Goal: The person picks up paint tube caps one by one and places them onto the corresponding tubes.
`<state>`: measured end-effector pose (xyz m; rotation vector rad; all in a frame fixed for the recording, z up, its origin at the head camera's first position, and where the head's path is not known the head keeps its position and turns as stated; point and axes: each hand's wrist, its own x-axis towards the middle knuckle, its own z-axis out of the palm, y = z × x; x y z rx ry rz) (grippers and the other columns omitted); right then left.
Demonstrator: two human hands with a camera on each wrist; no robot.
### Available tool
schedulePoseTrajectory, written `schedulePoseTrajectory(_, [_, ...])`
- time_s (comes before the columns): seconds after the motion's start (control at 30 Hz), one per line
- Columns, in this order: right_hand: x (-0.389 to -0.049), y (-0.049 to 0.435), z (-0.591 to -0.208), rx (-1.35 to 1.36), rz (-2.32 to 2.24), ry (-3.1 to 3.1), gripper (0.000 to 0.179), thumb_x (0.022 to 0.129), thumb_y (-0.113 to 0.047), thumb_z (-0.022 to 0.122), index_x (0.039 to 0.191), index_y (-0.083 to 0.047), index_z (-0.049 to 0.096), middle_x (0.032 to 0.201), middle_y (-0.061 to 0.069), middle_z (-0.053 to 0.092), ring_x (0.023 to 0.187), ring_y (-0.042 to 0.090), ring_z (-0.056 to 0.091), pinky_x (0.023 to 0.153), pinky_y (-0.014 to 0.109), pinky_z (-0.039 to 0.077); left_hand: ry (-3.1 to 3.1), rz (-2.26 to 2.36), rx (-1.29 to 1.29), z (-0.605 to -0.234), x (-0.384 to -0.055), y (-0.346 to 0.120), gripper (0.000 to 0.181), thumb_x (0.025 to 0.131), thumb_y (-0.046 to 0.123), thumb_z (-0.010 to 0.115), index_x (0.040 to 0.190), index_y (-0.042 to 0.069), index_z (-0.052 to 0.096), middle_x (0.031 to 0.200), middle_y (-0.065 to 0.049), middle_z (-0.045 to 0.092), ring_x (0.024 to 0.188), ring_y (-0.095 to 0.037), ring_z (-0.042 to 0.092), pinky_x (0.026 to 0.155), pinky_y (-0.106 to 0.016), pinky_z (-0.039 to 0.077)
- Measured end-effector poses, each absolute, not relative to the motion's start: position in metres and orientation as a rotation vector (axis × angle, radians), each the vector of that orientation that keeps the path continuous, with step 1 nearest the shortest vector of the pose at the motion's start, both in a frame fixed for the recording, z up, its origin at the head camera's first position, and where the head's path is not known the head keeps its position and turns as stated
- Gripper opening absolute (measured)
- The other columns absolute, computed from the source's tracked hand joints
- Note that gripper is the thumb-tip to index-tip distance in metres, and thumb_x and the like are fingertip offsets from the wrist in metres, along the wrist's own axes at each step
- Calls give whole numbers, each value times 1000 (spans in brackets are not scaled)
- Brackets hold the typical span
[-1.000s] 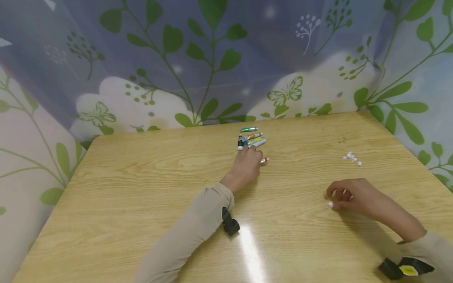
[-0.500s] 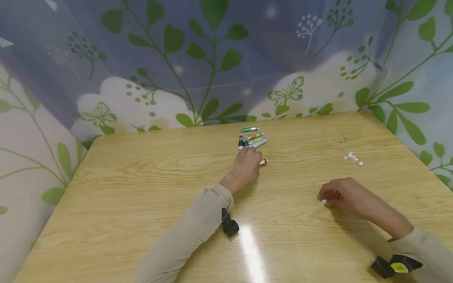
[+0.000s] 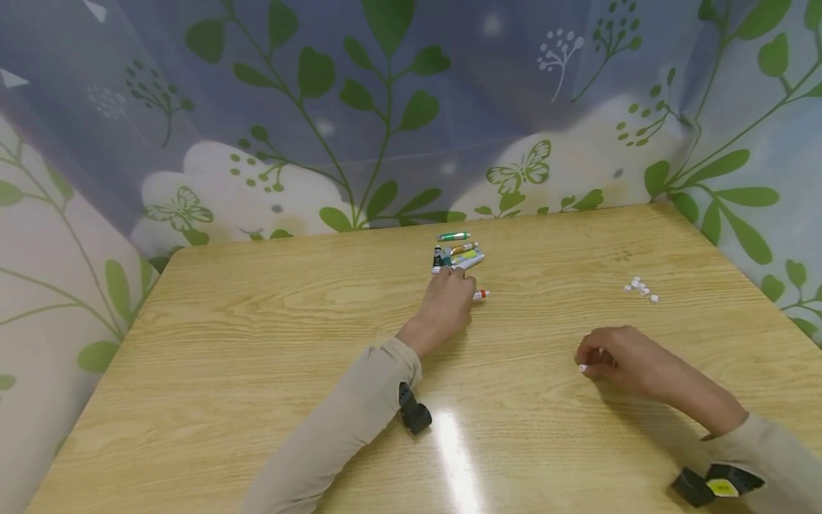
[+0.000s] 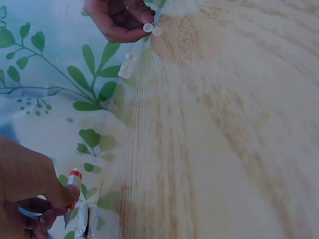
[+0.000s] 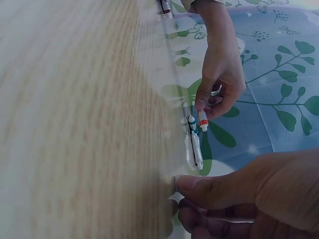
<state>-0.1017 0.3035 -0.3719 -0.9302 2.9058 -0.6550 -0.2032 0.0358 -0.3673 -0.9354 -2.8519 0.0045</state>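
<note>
Red-banded tube [image 3: 481, 294] pinched in the left hand [image 3: 444, 301] towards the far edge of the desk [image 3: 257, 400], and nearer its right edge the right hand [image 3: 626, 360] pinches a small white piece [image 3: 583, 368]!

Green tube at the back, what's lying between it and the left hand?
In the head view, at least a black tube, a gold tube and a pale tube lie between the green tube and the left hand.

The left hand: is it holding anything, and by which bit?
Yes, the left hand pinches a white-and-red tube by its body; the red-banded end sticks out.
</note>
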Motion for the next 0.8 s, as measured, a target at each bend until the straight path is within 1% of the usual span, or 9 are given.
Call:
schedulePoseTrajectory(0.13, [-103, 303, -375, -961, -668, 2927, 16, 79, 3, 75, 84, -8, 65, 79, -7, 62, 67, 3, 56, 54, 23, 46, -2850, 2, -930, -366, -200, 33, 16, 82, 8, 70, 98, 6, 70, 98, -9, 68, 95, -24, 60, 81, -34, 50])
schedulePoseTrajectory(0.33, [-102, 300, -372, -930, -746, 2974, 20, 80, 8, 72, 84, -10, 63, 77, -8, 64, 65, 3, 60, 53, 22, 47, -2832, -14, -943, -364, -193, 30, 12, 82, 5, 67, 93, 7, 68, 91, -8, 68, 88, -24, 59, 75, -35, 49])
schedulePoseTrajectory(0.47, [-103, 295, -371, -919, -745, 3002, 20, 79, 6, 73, 85, -11, 64, 76, -8, 66, 65, 3, 61, 54, 22, 49, -2879, -41, -990, -362, -184, 29, 15, 83, 5, 68, 97, 7, 67, 91, -7, 67, 84, -23, 57, 73, -35, 48])
schedulePoseTrajectory(0.63, [-106, 289, -373, -911, -723, 2989, 17, 79, 4, 74, 85, -10, 65, 76, -7, 66, 65, 4, 61, 55, 22, 49, -2905, -10, -1072, -362, -172, 31, 23, 84, 10, 70, 106, 7, 66, 96, -7, 68, 86, -23, 56, 75, -35, 47])
schedulePoseTrajectory(0.8, [-108, 284, -377, -993, -654, 3016, 18, 76, 7, 75, 81, -8, 65, 72, -7, 62, 62, 3, 55, 53, 23, 46, -2902, -6, -1095, -361, -163, 32, 26, 83, 13, 73, 107, 7, 65, 99, -7, 68, 87, -23, 55, 77, -35, 47])
